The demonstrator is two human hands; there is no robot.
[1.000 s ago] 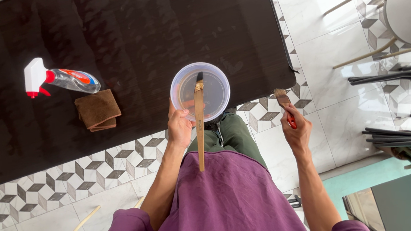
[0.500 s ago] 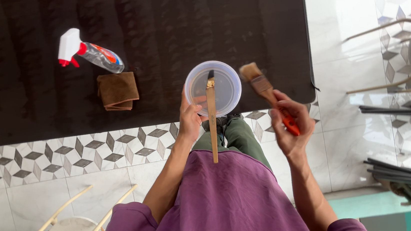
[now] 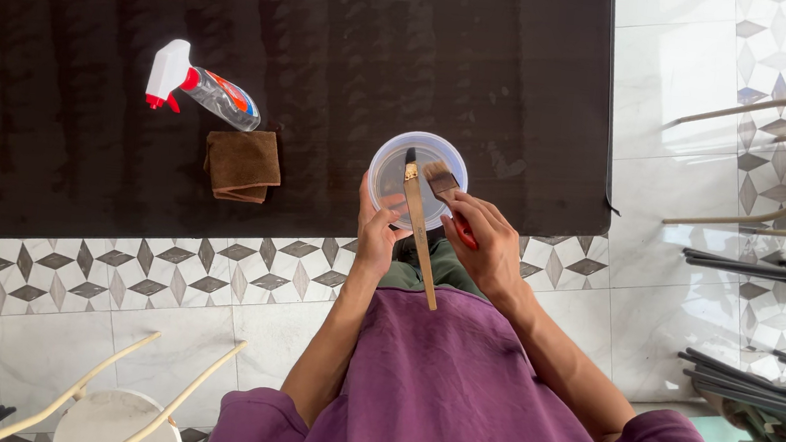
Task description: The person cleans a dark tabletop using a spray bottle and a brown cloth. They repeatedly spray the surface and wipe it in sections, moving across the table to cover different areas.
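Observation:
A clear round plastic bowl [image 3: 388,168] sits at the near edge of a dark glossy table [image 3: 332,52]. My left hand [image 3: 377,232] grips the bowl's near rim and also holds a long wooden-handled brush [image 3: 419,228] that lies across the bowl, handle pointing toward me. My right hand [image 3: 485,242] holds a red-handled paintbrush [image 3: 442,182], its bristles dipped over the bowl's right side.
A spray bottle [image 3: 202,87] with a white and red trigger lies on the table to the left, next to a folded brown cloth [image 3: 242,163]. Chair frames [image 3: 772,277] stand at the right, a white stool [image 3: 120,416] at lower left, on patterned floor tiles.
My right hand has brought the red-handled paintbrush leftward from beside the table to over the bowl. My left hand has stayed on the bowl and wooden brush.

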